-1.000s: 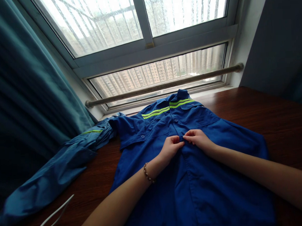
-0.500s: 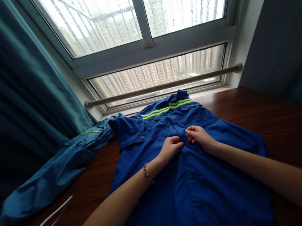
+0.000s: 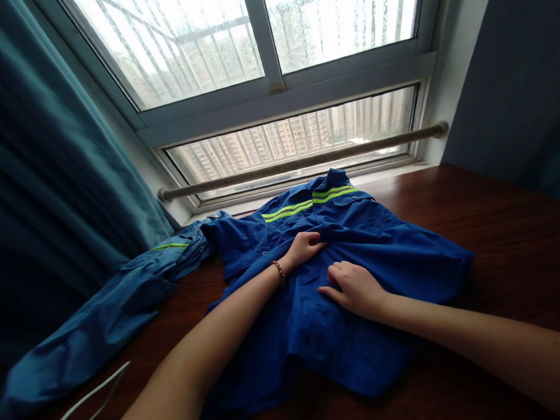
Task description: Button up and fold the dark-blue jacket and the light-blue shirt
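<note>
A blue work jacket [image 3: 393, 254] with yellow-green and grey stripes across its chest lies front up on the dark wooden surface, its collar toward the window. My left hand [image 3: 304, 246], a beaded bracelet on its wrist, pinches the cloth at the middle of the front, where folds gather. Just below and to the right, my right hand [image 3: 357, 288] rests over the front with fingers curled and thumb held apart; no cloth shows between them. The lower hem is drawn up and uneven. The front buttons near my hands are hidden in the folds.
A jacket sleeve [image 3: 95, 336] stretches to the left beside a teal curtain [image 3: 72, 132]. A white cord [image 3: 86, 398] lies at the lower left. Behind the wooden surface [image 3: 504, 237], a metal rail [image 3: 306, 162] crosses the window.
My left hand has moved slightly up and my right hand down, its thumb now apart. The jacket's lower part has been pulled upward, with new creases across the front.
</note>
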